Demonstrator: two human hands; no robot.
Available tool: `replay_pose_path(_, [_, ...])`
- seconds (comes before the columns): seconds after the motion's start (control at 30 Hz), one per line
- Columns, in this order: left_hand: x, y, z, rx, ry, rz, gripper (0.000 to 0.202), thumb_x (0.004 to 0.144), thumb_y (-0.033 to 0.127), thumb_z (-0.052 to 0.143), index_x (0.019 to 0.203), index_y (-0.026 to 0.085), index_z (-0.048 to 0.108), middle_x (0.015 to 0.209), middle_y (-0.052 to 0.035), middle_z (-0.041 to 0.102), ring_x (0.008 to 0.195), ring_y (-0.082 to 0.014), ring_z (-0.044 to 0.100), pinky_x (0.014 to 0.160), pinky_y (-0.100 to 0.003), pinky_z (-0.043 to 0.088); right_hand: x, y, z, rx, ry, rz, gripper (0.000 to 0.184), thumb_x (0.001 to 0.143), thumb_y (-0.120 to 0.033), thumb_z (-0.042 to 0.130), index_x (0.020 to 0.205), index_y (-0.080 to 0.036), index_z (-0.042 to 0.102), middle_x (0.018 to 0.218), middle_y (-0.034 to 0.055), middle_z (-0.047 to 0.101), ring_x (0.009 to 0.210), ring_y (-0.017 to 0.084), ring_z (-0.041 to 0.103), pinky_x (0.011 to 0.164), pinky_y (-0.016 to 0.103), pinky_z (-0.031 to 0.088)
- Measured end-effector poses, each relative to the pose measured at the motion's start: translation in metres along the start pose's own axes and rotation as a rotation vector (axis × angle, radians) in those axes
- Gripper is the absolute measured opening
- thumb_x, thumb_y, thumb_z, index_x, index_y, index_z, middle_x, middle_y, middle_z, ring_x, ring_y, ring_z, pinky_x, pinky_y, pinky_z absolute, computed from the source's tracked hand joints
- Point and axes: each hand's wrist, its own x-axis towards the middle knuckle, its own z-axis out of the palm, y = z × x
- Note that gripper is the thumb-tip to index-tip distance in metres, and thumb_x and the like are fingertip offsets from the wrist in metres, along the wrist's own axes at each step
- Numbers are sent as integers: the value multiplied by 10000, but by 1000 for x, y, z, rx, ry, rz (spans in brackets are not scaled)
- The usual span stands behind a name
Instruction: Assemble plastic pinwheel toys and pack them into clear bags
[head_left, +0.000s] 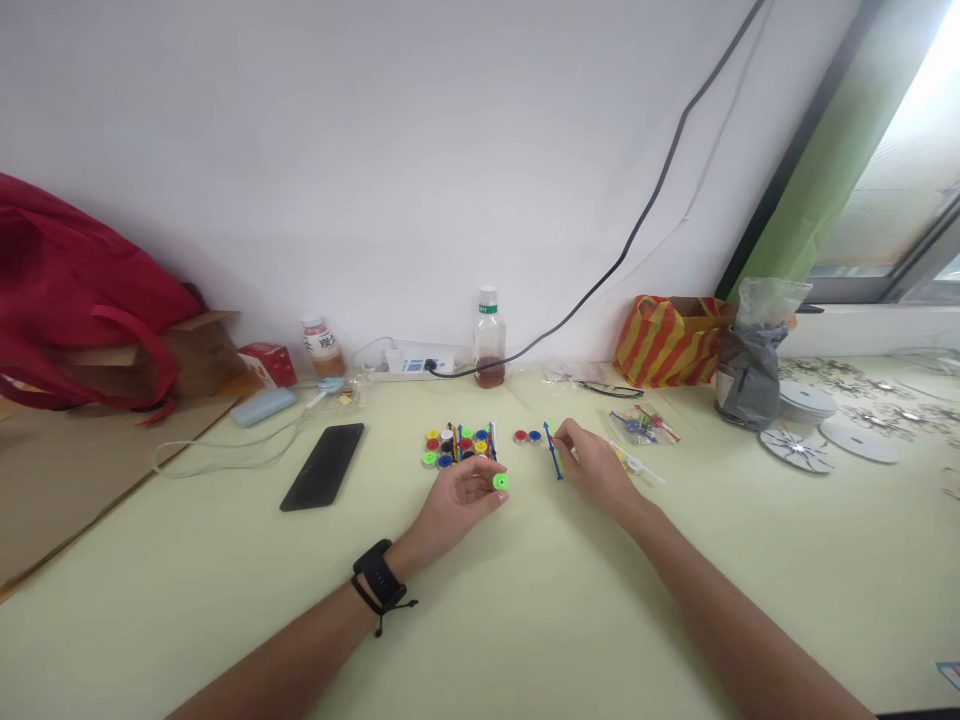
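Between the thumb and fingers of my left hand [463,495] is a small round green plastic piece [500,482] with a hole in its middle. My right hand [596,460] is closed at the fingertips beside a blue arrow-shaped stick [553,450]; a bit of red and green shows at the fingers, and what they pinch is partly hidden. Left of the blue stick lie a red disc [520,437] and a blue disc [535,437]. Behind my left hand sits a cluster of coloured discs [433,442] with sticks among them. A white stick [651,474] lies partly behind my right hand.
A black phone [322,467] lies to the left near a white cable [225,468]. Along the wall stand a bottle [489,340], a power strip [416,360] and a striped bag [667,340]. A bag of small parts [645,425] and grey discs [796,451] are at the right.
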Motion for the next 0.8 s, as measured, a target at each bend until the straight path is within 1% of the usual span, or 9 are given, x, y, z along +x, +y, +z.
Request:
replay_pose_path(0.1, [1,-2,-1,-5,7,-4,319,798,310,833,1055,180,695,1115,-79,691,961,-172,678,890,-305,562,-3,-3,2,143,20,11,92,972,-231,456,920,-243,531,846,19,702,792,213,656,720,324,447])
replay_pose_path(0.17, [2,-3,-2,-4,7,-6,314,802,311,830,1055,182,698,1113,-79,694,967,-176,679,894,-309,560,-4,-6,4,236,48,15,70,950,-257,501,980,-249,563,868,22,714,805,216,668,749,342,482])
replay_pose_path(0.27, [3,-3,-2,-6,5,-5,312,806,310,828,1059,183,696,1104,-78,697,964,-177,680,892,-310,558,-4,-16,3,400,90,13,165,920,-311,581,1064,-240,615,878,33,725,800,211,679,768,354,522])
replay_pose_path(0.33, [2,-2,-2,-7,0,-4,315,807,309,828,1062,183,693,1087,-76,699,952,-175,684,883,-309,560,-6,-26,1,502,87,-13,154,904,-346,628,994,-223,653,858,40,725,787,203,680,767,347,536])
replay_pose_path(0.4, [1,0,-1,-5,-7,4,317,808,309,830,1062,182,691,1078,-74,702,949,-178,689,885,-313,563,-11,-38,0,596,51,-44,159,891,-370,668,918,-213,669,818,36,716,755,192,669,733,327,539])
replay_pose_path(0.47, [-1,3,0,-10,-26,14,311,813,309,828,1059,179,688,1080,-78,712,966,-189,698,902,-324,565,-17,-50,0,671,1,-83,179,883,-387,696,886,-209,681,778,28,702,721,181,649,683,306,529])
replay_pose_path(0.57, [-4,7,0,-45,-98,-1,334,820,304,826,1090,180,673,1078,-92,740,1002,-222,717,917,-354,572,-25,-63,4,729,-49,-136,200,889,-395,705,826,-205,699,755,30,691,706,175,628,636,290,502])
replay_pose_path(0.67, [-5,11,1,-49,-131,7,354,819,300,829,1115,182,675,1117,-103,741,1057,-253,718,943,-382,572,-27,-66,7,750,-71,-164,176,899,-366,698,829,-207,728,788,46,702,742,184,636,664,301,499])
replay_pose_path(0.8, [-4,13,2,-10,-93,59,301,839,317,809,1088,181,708,1138,-99,735,1084,-248,706,994,-384,553,-26,-63,6,755,-128,-192,167,948,-326,621,941,-226,755,885,67,722,828,205,664,762,340,523])
